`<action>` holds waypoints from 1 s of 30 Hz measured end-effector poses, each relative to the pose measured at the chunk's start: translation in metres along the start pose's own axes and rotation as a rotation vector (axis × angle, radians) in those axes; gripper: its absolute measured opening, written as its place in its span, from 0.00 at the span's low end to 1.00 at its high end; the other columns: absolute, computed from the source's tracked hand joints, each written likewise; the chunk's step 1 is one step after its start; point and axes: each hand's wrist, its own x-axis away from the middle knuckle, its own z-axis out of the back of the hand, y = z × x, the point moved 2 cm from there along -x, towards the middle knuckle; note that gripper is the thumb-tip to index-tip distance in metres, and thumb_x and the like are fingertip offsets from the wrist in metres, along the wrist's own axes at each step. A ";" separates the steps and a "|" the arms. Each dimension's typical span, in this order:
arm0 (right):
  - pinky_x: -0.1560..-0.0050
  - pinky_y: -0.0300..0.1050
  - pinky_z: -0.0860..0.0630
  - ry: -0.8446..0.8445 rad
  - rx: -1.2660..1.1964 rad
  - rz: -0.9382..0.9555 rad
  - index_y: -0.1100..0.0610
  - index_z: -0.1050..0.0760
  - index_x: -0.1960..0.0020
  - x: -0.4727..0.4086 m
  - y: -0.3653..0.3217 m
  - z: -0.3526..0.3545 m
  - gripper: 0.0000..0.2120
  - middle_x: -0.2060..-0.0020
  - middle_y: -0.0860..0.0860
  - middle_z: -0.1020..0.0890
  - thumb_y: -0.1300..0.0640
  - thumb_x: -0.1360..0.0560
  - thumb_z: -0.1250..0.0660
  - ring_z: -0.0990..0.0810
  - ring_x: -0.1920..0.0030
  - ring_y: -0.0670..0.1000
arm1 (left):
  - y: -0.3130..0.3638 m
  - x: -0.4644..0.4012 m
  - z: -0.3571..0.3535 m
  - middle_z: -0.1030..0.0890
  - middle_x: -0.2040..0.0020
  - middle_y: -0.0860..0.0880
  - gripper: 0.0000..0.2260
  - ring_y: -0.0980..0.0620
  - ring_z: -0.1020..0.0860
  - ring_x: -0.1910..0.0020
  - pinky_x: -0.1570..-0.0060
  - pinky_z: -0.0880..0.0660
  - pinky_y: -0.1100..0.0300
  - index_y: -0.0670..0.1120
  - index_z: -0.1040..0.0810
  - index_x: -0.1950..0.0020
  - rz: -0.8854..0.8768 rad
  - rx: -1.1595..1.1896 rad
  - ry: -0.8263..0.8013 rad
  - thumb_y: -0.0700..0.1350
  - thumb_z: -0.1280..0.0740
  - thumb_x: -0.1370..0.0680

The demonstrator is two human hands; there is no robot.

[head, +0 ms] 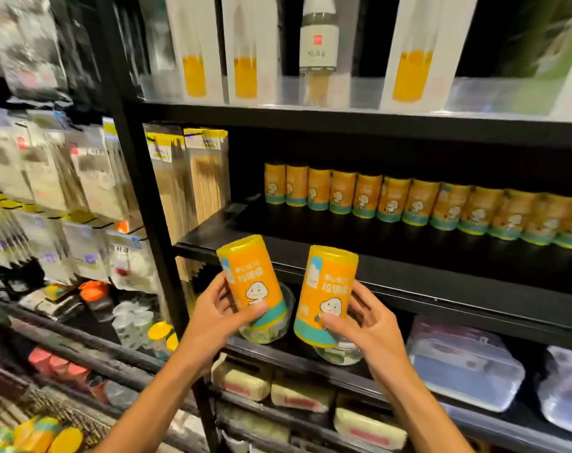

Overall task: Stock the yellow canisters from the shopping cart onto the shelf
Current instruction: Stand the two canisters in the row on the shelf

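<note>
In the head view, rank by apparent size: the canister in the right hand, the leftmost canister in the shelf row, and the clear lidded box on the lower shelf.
1. Clear lidded box
2. Canister in the right hand, enlarged by nearness
3. Leftmost canister in the shelf row, likely the same product, only farther off

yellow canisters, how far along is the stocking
Partly done. A row of canisters already stands along the back of the middle shelf. In hand: the left hand grips one canister and the right hand grips another canister, both just below the shelf's front edge, not yet set down. Left: the front of the shelf is bare, and more yellow canisters lie at the bottom left.
</note>
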 end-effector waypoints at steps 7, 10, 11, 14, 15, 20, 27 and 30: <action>0.49 0.40 0.19 0.108 0.058 0.100 0.55 0.25 0.33 -0.087 -0.020 -0.025 0.33 0.44 0.49 0.15 0.64 0.36 0.22 0.16 0.43 0.48 | 0.021 -0.105 0.019 0.17 0.42 0.52 0.32 0.56 0.18 0.43 0.45 0.22 0.62 0.49 0.26 0.34 -0.124 -0.094 -0.080 0.39 0.19 0.35; 0.47 0.41 0.19 0.153 0.122 0.122 0.52 0.24 0.36 -0.131 -0.019 -0.034 0.30 0.46 0.49 0.14 0.62 0.36 0.20 0.16 0.45 0.46 | 0.018 -0.151 0.025 0.17 0.43 0.52 0.28 0.57 0.18 0.45 0.49 0.21 0.65 0.51 0.26 0.37 -0.123 -0.120 -0.122 0.37 0.20 0.33; 0.48 0.40 0.19 0.170 0.145 0.127 0.51 0.24 0.37 -0.147 -0.016 -0.036 0.29 0.47 0.48 0.14 0.63 0.35 0.20 0.16 0.46 0.45 | 0.015 -0.165 0.027 0.18 0.43 0.52 0.28 0.57 0.18 0.45 0.49 0.21 0.64 0.51 0.26 0.37 -0.120 -0.130 -0.135 0.37 0.20 0.33; 0.51 0.38 0.19 0.213 0.194 0.126 0.50 0.25 0.40 -0.190 -0.002 -0.041 0.28 0.49 0.48 0.14 0.65 0.35 0.20 0.15 0.48 0.44 | 0.006 -0.204 0.033 0.18 0.44 0.53 0.28 0.60 0.18 0.48 0.54 0.21 0.67 0.49 0.26 0.39 -0.106 -0.183 -0.150 0.36 0.19 0.34; 0.49 0.40 0.19 0.226 0.218 0.123 0.53 0.26 0.38 -0.204 0.003 -0.042 0.29 0.48 0.49 0.14 0.65 0.35 0.19 0.15 0.47 0.45 | 0.001 -0.217 0.035 0.18 0.45 0.53 0.27 0.61 0.18 0.49 0.55 0.21 0.67 0.49 0.26 0.40 -0.097 -0.204 -0.146 0.37 0.19 0.34; 0.40 0.53 0.21 0.250 0.283 0.095 0.63 0.32 0.31 -0.262 0.028 -0.041 0.37 0.41 0.58 0.18 0.72 0.36 0.21 0.19 0.39 0.56 | -0.016 -0.267 0.037 0.15 0.47 0.49 0.29 0.52 0.16 0.47 0.47 0.19 0.55 0.46 0.24 0.40 -0.095 -0.274 -0.147 0.40 0.17 0.37; 0.41 0.47 0.21 0.203 0.437 0.107 0.54 0.36 0.26 -0.272 0.046 -0.035 0.42 0.35 0.51 0.21 0.65 0.34 0.20 0.21 0.36 0.50 | -0.031 -0.288 0.040 0.17 0.44 0.55 0.32 0.59 0.18 0.46 0.44 0.20 0.56 0.54 0.27 0.39 -0.209 -0.346 -0.182 0.44 0.16 0.37; 0.41 0.45 0.20 0.190 0.589 0.106 0.52 0.31 0.31 -0.267 0.047 -0.032 0.37 0.40 0.48 0.19 0.60 0.35 0.18 0.19 0.41 0.46 | -0.031 -0.293 0.046 0.17 0.44 0.55 0.36 0.60 0.18 0.47 0.48 0.20 0.64 0.51 0.30 0.32 -0.231 -0.405 -0.207 0.46 0.17 0.36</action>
